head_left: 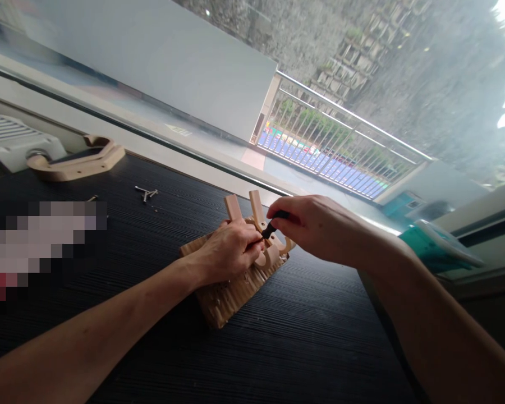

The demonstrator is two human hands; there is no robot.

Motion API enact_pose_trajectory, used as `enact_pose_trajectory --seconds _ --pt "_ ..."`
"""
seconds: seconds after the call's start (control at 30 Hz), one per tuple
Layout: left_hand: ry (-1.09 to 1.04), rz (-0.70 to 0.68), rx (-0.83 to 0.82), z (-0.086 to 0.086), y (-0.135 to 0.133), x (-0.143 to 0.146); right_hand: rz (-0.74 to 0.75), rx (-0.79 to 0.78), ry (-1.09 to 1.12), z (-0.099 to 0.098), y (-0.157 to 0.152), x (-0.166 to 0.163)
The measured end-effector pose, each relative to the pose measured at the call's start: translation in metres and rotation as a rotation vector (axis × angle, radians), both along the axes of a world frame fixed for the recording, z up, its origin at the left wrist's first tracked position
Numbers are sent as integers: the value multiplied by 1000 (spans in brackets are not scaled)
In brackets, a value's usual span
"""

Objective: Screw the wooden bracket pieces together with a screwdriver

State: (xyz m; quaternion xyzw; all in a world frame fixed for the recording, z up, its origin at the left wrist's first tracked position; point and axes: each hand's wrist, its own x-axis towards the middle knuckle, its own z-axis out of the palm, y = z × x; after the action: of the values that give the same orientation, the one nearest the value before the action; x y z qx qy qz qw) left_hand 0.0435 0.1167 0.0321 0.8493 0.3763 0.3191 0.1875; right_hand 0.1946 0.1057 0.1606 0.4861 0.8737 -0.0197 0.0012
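My left hand [231,247] is closed on pale wooden hook-shaped pieces [257,209], holding them down on a corrugated cardboard block [225,300]. Two straight ends of the wood stick up past its fingers, and curved ends show at the right. My right hand [305,221] grips the black handle of a screwdriver [271,229]. The tool slants down to the wood beside my left fingertips. Its tip and whatever it touches are hidden there. Small screw holes show in the wood near the tool.
Several loose screws [146,193] lie on the black table [311,331]. A curved wooden piece [79,165] rests at the back left, beside a white slatted appliance [23,137]. A window runs behind the table. A teal container [433,247] stands to the right. A pixelated patch covers the left.
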Motion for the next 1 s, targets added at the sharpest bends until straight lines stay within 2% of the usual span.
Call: enact_pose_trajectory --seconds 0.13,0.27,0.37,0.5,0.63,0.77,0.87,1.0 --pt "16 6 19 -1 1 1 -102 8 -10 -6 2 -6" --pt "-1 12 19 0 1 1 -194 106 -9 -20 5 -9" --pt "-27 -16 3 0 0 -2 -258 186 83 -34 7 -7" --pt "-111 -15 25 -1 6 -8 -280 208 245 -46 7 -1" --pt "-219 142 87 4 14 -17 -271 168 352 -50 5 1" --pt "-321 403 212 9 20 -25 -259 113 498 -58 3 2" --pt "-355 514 41 4 25 -27 -204 86 565 -61 0 4" --pt "-334 424 -360 -5 30 -26 -169 137 586 -52 -9 9"
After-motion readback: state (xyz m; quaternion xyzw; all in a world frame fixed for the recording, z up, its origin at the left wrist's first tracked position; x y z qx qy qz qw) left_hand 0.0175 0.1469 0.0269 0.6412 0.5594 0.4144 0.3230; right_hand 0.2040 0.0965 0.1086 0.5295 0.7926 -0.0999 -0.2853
